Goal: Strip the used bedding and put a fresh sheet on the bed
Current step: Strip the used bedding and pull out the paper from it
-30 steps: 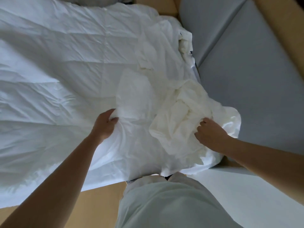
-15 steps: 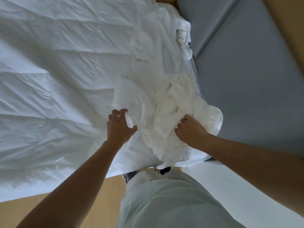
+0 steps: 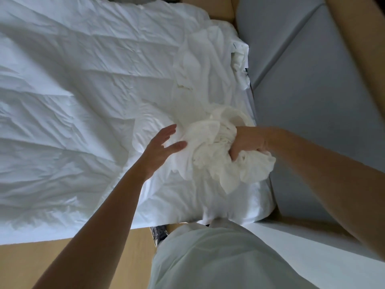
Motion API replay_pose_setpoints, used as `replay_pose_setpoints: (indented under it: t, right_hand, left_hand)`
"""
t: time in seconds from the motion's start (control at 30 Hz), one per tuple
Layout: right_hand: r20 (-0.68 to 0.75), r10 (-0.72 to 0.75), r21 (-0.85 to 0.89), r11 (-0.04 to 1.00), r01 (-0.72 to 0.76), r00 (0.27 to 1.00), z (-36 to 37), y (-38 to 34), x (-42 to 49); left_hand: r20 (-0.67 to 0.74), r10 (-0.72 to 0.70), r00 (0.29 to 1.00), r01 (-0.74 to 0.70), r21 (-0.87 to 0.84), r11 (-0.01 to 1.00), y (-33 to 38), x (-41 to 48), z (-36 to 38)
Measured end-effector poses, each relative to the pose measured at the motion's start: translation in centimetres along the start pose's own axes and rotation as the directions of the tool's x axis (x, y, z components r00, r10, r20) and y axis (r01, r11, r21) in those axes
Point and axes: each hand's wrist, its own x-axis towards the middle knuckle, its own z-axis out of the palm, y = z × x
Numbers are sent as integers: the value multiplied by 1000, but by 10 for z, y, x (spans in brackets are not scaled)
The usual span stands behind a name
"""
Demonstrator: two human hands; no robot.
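At bed (image 3: 239, 205) corner: bunched sheet (image 3: 210, 149) wadded in right grip (image 3: 248, 142); left grip (image 3: 160, 150) splayed beside.

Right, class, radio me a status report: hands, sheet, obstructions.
Left hand open beside bunched sheet. Right hand grips it. White duvet spread underneath.

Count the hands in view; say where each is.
2. The left hand is spread open left of the bunched sheet; the right hand grips that bunch from its right side.
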Motion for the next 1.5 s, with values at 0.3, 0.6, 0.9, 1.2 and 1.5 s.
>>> replay_pose_setpoints:
  t: [0.3,0.6,0.9,1.2,1.5]
  right_hand:
    - [422,-62,1,998,68,905,-45,-34,-27]
    - [233,-156,-241,947,213,960,-77,-45,-41]
    - [-266,-590,-773,603,197,762,-54,-54,-28]
    - [-611,-546,-552,813,186,573,11,-31,-39]
    - [-575,342,541,840,32,743,84,8,-70]
  left_hand:
    - [150,-18,988,56,-252,966,69,23,48]
    - [539,-139,830,233,-109,966,124,50,55]
    - [283,276,919,-343,227,911,118,26,65]
    - [-171,428,887,-328,419,847,62,1,51]
    - [174,873,457,-626,759,177,36,19,71]
